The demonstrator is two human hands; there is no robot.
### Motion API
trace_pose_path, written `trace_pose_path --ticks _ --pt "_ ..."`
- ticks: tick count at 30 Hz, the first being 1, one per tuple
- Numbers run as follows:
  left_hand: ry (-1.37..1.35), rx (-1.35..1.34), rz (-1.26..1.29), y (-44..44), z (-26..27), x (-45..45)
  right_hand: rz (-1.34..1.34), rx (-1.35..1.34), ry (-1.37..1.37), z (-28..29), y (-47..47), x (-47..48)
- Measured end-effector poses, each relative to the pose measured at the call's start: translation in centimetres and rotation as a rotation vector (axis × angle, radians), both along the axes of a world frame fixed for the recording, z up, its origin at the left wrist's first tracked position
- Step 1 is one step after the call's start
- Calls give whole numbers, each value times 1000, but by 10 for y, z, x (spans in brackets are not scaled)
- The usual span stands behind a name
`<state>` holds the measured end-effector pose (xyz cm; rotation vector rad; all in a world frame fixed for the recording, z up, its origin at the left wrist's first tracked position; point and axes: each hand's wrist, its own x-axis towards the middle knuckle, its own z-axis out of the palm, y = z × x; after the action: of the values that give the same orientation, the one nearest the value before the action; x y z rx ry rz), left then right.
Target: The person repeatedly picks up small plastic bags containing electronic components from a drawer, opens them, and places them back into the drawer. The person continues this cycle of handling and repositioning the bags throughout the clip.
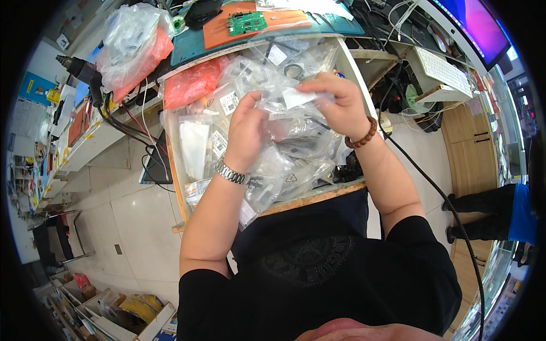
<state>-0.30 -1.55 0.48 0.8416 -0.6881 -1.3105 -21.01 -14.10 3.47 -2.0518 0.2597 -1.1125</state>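
Observation:
An open wooden drawer (311, 197) full of clear plastic bags stands in front of me. Above its middle, my left hand (248, 123), with a metal watch at the wrist, has its fingers at the edge of a clear plastic bag (273, 102). On the right my right hand (341, 100), with a brown bead bracelet, pinches a clear bag with a white label (297, 98). Whether both hands hold the same bag is hard to tell. Pink bubble wrap (192, 83) lies at the drawer's back left, and a bag with a white packet (194, 147) lies below it.
Behind the drawer, a green circuit board (246, 23) rests on an orange mat (213, 36). A hot air gun (81, 72) and a bulging plastic bag (134, 38) are at the left. A black cable (426, 179) runs down the right side, where another person (482, 209) stands farther off.

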Motion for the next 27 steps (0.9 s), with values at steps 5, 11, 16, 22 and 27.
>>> trace_pose_path --ticks 5,11,16,22,27 --pt "8 58 -53 1 -2 1 38 -225 196 6 0 -8" --pt "-241 -48 434 -6 4 3 -332 369 443 6 -23 -22" --pt "-301 -51 567 -4 13 11 -357 -118 982 -35 -29 -15" --pt "-301 -126 561 -4 14 12 -205 6 1011 -55 -46 -12" --pt "-354 -114 559 -4 13 15 -227 358 789 -38 -63 -26"
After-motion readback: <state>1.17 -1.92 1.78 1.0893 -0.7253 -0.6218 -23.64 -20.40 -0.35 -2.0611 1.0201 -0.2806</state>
